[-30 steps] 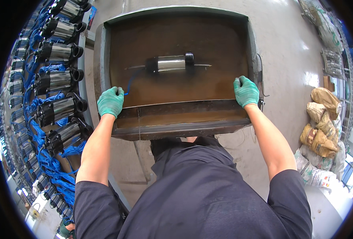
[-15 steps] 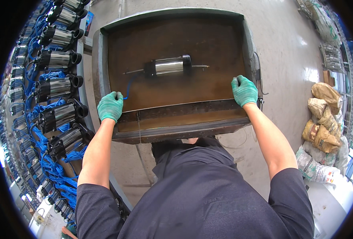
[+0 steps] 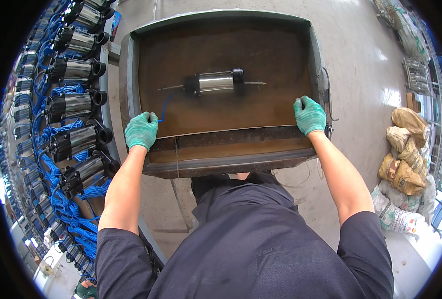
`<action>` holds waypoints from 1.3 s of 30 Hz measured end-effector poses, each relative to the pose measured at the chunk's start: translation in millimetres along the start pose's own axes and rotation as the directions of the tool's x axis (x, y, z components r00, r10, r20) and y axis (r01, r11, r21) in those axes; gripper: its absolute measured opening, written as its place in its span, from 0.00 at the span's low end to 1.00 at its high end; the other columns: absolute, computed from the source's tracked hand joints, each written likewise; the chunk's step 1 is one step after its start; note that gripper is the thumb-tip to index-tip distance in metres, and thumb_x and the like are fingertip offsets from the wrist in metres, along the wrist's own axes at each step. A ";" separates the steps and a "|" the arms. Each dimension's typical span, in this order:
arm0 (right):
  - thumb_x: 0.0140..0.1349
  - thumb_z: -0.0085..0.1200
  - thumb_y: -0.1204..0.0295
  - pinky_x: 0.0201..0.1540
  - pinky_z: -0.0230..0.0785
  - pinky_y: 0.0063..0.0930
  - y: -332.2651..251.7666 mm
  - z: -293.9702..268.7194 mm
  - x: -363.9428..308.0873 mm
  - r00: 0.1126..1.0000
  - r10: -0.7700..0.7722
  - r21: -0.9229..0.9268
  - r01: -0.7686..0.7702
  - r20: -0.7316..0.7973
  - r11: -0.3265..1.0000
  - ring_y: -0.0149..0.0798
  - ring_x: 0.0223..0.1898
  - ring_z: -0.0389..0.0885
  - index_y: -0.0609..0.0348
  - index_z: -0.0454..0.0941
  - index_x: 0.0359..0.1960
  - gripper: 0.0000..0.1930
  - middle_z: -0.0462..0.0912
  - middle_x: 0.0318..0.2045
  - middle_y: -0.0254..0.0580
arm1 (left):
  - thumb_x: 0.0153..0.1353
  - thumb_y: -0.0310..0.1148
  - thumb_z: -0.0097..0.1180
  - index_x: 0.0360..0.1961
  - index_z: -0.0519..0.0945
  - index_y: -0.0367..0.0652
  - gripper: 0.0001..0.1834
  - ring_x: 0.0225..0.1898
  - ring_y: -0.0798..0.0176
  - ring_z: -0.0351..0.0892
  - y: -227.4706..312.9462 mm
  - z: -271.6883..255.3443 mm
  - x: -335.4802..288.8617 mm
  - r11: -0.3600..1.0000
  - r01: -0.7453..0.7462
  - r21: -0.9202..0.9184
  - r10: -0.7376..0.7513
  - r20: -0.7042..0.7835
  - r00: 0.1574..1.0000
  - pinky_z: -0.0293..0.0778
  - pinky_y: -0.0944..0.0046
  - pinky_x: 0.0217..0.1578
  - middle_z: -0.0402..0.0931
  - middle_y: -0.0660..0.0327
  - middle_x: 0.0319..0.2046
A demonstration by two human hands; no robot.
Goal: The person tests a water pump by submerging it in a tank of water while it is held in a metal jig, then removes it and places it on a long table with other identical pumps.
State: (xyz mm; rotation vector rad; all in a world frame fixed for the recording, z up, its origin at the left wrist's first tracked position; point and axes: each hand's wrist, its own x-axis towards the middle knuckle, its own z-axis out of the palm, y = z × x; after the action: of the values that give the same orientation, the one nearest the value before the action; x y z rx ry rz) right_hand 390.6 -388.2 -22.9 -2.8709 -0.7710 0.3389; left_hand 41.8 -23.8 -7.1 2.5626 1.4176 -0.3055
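A brown metal tank [image 3: 156,174] full of murky brownish liquid stands in front of me. In it lies a cylindrical pump motor [image 3: 216,82] with a shiny steel body and black ends, a thin rod sticking out at each end. From its left end a blue cable [image 3: 166,105] runs to the left rim. My left hand [image 3: 141,130], in a green glove, is closed over that rim, with the cable by its thumb; whether it also pinches the cable is hidden. My right hand [image 3: 309,115], gloved alike, is closed on the right rim, its fingertips partly hidden.
To the left, a rack holds several similar pump motors [image 3: 76,104] with coiled blue cables [image 3: 76,229]. Brown paper sacks [image 3: 403,174] and white sacks [image 3: 400,214] lie at the right. A dark hose [image 3: 326,94] hangs along the tank's right side. A divider [image 3: 231,130] crosses the tank's near part.
The whole view has shifted slightly, so the tank and rack sit a little differently in the picture. Both hands stay at the rims, and the motor keeps its place in the tank.
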 end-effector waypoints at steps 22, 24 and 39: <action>0.73 0.50 0.55 0.47 0.77 0.55 -1.1 -1.0 -0.5 1.000 0.000 0.006 0.000 -0.007 1.000 0.61 0.42 0.85 0.53 0.83 0.38 0.16 0.87 0.39 0.52 | 0.73 0.48 0.50 0.34 0.86 0.44 0.21 0.41 0.35 0.83 0.4 0.3 0.2 1.000 -0.006 0.013 0.006 -0.001 1.000 0.78 0.40 0.45 0.85 0.46 0.36; 0.73 0.50 0.55 0.47 0.77 0.55 -1.0 -0.8 -0.3 1.000 -0.003 0.007 0.003 -0.006 1.000 0.61 0.42 0.85 0.53 0.83 0.38 0.16 0.87 0.39 0.53 | 0.73 0.48 0.50 0.34 0.86 0.44 0.21 0.41 0.35 0.83 0.0 0.3 0.0 1.000 -0.008 0.011 0.008 -0.004 1.000 0.78 0.40 0.45 0.85 0.46 0.36; 0.73 0.49 0.55 0.47 0.77 0.55 -1.8 -1.3 -1.1 1.000 0.003 0.013 -0.003 -0.013 1.000 0.61 0.42 0.85 0.53 0.82 0.37 0.17 0.87 0.38 0.53 | 0.73 0.49 0.50 0.34 0.86 0.44 0.21 0.41 0.36 0.83 -0.7 0.2 -0.6 1.000 -0.003 0.012 0.003 -0.003 1.000 0.78 0.40 0.45 0.85 0.46 0.36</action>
State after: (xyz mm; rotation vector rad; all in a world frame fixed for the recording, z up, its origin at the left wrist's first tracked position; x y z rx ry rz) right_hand 389.2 -387.3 -21.1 -2.8596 -0.7589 0.3240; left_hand 40.8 -23.9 -7.2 2.5759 1.4164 -0.3115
